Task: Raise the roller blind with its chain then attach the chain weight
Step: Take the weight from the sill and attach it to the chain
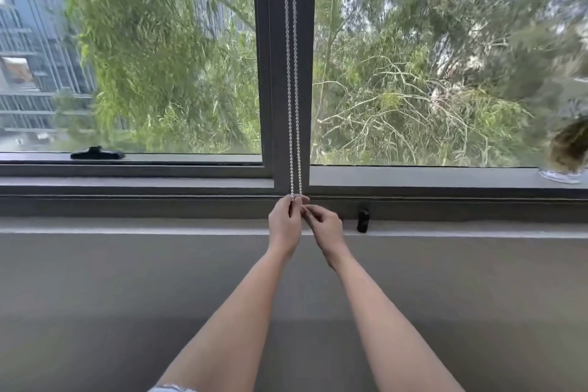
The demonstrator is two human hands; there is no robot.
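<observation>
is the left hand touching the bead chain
Touching: the head view shows the left hand closed around the bead chain at its lower end.

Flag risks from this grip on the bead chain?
1. Both hands, left hand and right hand, pinch the bead chain at its very bottom; thin beads could slip.
2. The two strands hang close together, so pulling the wrong one seems possible.
3. The small black part sits out of hand.

Bright daylight through the window (pixel 159 57); blurred, smeared trees (pixel 413 73), wide-angle bowing at edges.
</observation>
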